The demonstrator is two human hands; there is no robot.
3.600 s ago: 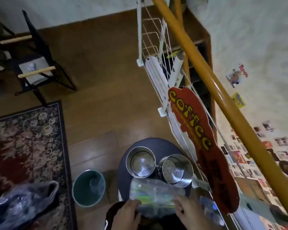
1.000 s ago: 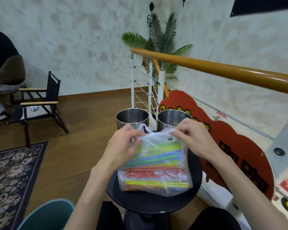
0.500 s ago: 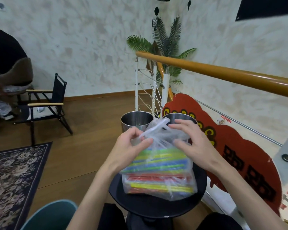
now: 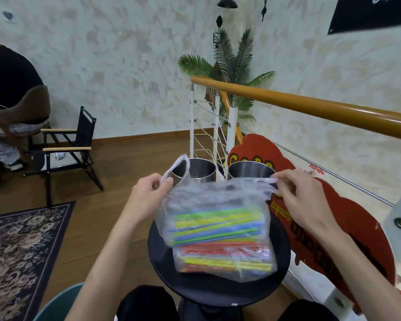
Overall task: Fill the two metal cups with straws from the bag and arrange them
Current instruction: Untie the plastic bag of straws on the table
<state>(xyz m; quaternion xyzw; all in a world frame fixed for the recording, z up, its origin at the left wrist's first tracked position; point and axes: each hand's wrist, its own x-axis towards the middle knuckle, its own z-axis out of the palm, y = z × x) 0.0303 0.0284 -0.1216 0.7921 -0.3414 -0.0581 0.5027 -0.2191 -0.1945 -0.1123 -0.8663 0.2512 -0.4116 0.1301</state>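
Head view: clear plastic bag (image 4: 218,230) of coloured straws (image 4: 215,225) lies on round black table (image 4: 220,290), dead centre. Left hand (image 4: 146,198) pinches one bag handle at 10 o'clock, right hand (image 4: 299,200) pinches other handle at 2 o'clock, mouth spread apart. Left metal cup (image 4: 196,173) and right metal cup (image 4: 250,172) stand side by side at 12 o'clock just behind bag, look empty. Bag only being opened; no straws out, filling and arranging all left

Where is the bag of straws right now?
In the head view the bag of straws lies on the round black table, just in front of the two metal cups, with both hands pulling its handles apart.
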